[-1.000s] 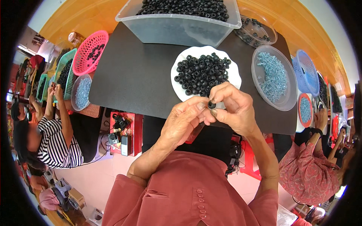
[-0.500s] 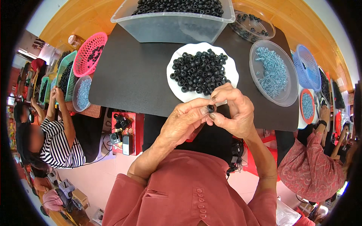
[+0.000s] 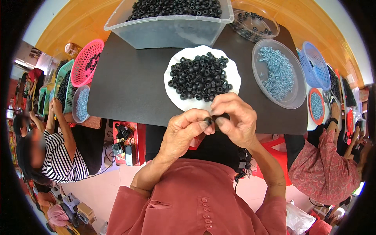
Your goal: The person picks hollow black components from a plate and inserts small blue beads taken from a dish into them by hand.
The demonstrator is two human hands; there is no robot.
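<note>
Dark tabletop point(image 3: 125, 86) before an orange-brown wooden panel point(image 3: 141, 4): one large translucent tub point(image 3: 168, 37), filled with black beads; one white scalloped plate point(image 3: 235, 76), bearing a heap of black beads point(image 3: 199, 76); one round clear dish point(image 3: 298, 92) of small blue beads point(image 3: 278, 74), at right. Left hand point(image 3: 181, 133): thumb and forefinger pinched on a single dark bead point(image 3: 208, 120), near the plate's front rim. Right hand point(image 3: 238, 120): thumb and forefinger slightly parted, just beside that bead, holding nothing visible.
</note>
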